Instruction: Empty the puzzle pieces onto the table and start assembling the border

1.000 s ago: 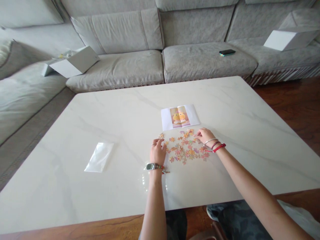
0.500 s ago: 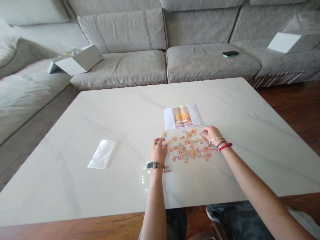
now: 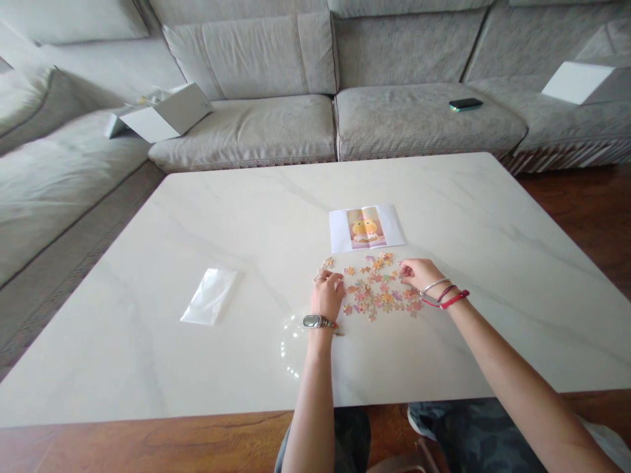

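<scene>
Left hand [image 3: 327, 295], right hand [image 3: 418, 274] apart around jigsaw pieces [image 3: 377, 289]; grip unclear.
Printed picture [image 3: 366, 227] just beyond the pieces, likely kept for matching.

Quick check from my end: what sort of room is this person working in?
Most likely a home living room: a large grey fabric sectional sofa runs along a low white marble-topped table, with a dark wooden floor underneath.

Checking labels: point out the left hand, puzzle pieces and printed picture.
left hand [image 3: 326, 297], head view, back of hand
puzzle pieces [image 3: 377, 293], head view, pile's middle
printed picture [image 3: 365, 228], head view, sheet's centre
</scene>
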Tool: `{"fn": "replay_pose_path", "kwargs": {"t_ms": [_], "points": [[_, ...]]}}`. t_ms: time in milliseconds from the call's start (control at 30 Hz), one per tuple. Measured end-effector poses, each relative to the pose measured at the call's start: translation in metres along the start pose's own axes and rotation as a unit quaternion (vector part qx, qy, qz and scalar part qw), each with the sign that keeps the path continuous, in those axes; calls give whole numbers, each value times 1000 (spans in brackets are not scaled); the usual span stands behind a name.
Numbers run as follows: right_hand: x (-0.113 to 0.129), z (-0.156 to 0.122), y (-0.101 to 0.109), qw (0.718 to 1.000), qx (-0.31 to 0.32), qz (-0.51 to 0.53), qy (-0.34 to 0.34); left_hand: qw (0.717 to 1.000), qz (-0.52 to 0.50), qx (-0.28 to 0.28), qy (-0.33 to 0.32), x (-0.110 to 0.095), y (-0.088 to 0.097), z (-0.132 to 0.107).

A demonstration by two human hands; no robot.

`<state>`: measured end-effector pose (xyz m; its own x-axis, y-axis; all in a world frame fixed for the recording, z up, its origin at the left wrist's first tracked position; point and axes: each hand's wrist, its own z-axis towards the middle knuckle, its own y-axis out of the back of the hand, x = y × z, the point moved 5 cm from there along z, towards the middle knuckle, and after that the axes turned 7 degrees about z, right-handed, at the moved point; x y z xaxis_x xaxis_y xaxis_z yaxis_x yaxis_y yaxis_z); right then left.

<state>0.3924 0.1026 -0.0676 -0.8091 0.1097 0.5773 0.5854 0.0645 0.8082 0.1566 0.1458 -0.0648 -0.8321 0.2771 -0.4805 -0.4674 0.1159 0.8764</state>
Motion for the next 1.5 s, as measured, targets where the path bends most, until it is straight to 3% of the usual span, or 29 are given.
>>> {"fn": "replay_pose_path", "kwargs": {"t_ms": [133,333,467,567,700,833,967,1100,1233,1333,1500], "points": [[-2,0,2,1000,-3,7,-17,1000,-1,-2,8,-2,1,-1],[8,-6,5,1000,-12,26,-11,994,-13,-70,77,24,22,-2],[4,-13,10,995,1,99,-26,993,-16,-69,90,32,26,-4],[12,-3,16,985,17,172,-13,991,-12,-78,110,40,29,-6],[65,44,7,980,39,190,54,985,-11,-98,143,52,36,-8],[133,93,-32,990,70,60,105,985,-16,-96,143,53,37,-6],[158,109,-59,992,65,15,111,988,-19,-88,129,49,34,-5],[142,86,-54,991,44,-5,130,989,-23,-84,120,49,32,-5],[114,35,-40,987,56,-4,152,989,-24,-80,120,49,31,-6],[96,-3,-41,991,67,-55,106,990,-23,-80,116,47,31,-6],[89,-32,-48,987,2,-158,0,991,-17,-74,113,45,28,-5]]}}
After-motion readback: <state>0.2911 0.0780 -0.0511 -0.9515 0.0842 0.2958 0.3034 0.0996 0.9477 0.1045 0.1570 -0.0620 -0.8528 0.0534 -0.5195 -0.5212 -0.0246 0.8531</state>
